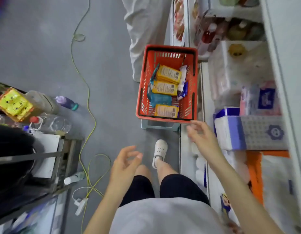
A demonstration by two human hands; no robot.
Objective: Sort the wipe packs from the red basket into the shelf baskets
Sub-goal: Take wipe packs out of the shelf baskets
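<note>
The red basket stands on a pale stool on the floor beside the shelves. Inside lie several wipe packs: yellow packs, a teal pack and white-and-blue packs. My right hand hovers just below the basket's near right corner, fingers loosely spread, holding nothing. My left hand hangs lower, over my legs, fingers relaxed and empty. No shelf basket is clearly visible.
White shelves on the right carry tissue packs and bottles. Another person's legs stand behind the basket. A yellow cable runs along the grey floor. A metal cart with bottles stands at left.
</note>
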